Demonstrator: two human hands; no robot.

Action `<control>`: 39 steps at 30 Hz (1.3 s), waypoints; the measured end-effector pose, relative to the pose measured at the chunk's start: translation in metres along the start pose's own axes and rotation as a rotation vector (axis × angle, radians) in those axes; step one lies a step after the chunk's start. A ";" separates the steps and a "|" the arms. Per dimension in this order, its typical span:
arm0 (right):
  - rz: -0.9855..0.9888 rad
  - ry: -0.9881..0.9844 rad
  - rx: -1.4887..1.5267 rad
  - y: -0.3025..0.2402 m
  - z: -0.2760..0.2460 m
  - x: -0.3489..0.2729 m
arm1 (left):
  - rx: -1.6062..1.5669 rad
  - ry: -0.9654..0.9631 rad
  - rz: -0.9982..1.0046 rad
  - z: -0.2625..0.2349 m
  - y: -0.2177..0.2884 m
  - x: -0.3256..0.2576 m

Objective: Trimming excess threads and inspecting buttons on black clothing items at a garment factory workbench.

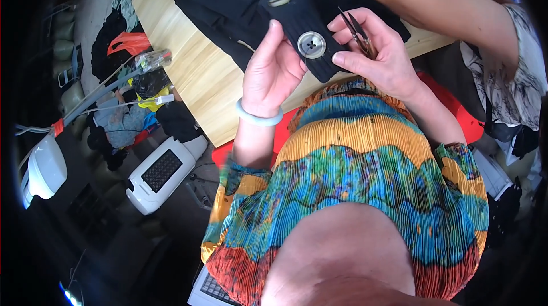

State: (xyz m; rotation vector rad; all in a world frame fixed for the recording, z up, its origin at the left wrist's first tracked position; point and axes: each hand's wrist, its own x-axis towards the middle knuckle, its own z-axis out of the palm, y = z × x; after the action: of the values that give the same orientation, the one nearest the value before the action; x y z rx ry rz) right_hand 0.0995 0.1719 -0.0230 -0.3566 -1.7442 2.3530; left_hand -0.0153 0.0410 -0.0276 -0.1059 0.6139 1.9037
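On the pale wood-grain table [197, 83], black cloth [222, 3] is lying spread. A dark ribbed-looking cloth strip [303, 19] is extending between a half-curled left hand [271, 75], its hold unclear from here, and a right hand [389, 59] clasping dark pointed metal snips [364, 41]. A round, pale-rimmed grey button [311, 45] is sitting on the strip.

No readable text, labels, numbers or signs

A pale wood-grain table [191, 72] carries a spread of black fabric [214, 6].

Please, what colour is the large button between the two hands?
The button has a grey centre and a paler, cream rim; head view.
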 end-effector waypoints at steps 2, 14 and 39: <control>-0.005 0.003 -0.017 -0.003 0.003 0.000 | 0.080 0.078 -0.027 -0.001 0.002 -0.005; -0.405 0.120 -0.458 0.002 -0.002 0.000 | 0.120 0.114 0.108 0.003 0.003 -0.017; -0.512 0.036 -0.926 0.010 -0.018 -0.005 | 0.092 -0.055 -0.012 -0.023 -0.017 0.005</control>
State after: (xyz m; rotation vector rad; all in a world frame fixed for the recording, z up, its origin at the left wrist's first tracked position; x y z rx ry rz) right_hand 0.1101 0.1843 -0.0372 -0.0433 -2.4338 1.0987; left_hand -0.0065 0.0394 -0.0549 0.0019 0.6607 1.8577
